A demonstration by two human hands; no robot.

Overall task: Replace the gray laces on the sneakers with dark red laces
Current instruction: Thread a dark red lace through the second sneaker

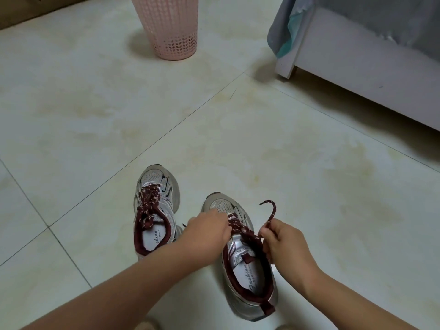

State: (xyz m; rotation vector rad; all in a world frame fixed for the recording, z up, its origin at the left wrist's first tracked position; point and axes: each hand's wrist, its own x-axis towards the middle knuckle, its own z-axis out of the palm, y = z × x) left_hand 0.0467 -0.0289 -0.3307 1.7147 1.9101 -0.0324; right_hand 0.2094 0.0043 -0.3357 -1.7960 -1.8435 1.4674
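Right hand (284, 241) fingers pinch dark red lace (270, 214); left hand (208, 228) fingers grip laces on right sneaker (245, 256); pink basket (166, 25) far, contents unseen.

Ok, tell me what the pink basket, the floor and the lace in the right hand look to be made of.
Pink basket: likely moulded plastic, matte, with regular punched-looking holes.
Floor: probably glazed ceramic tile, faintly glossy, with straight grout lines.
Lace, pinched by the right hand: braided textile, dark red with pale flecks.

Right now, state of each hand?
Left hand: fingers on the dark red lace at the right sneaker, apparently pinching.
Right hand: pinching the lace's free end.
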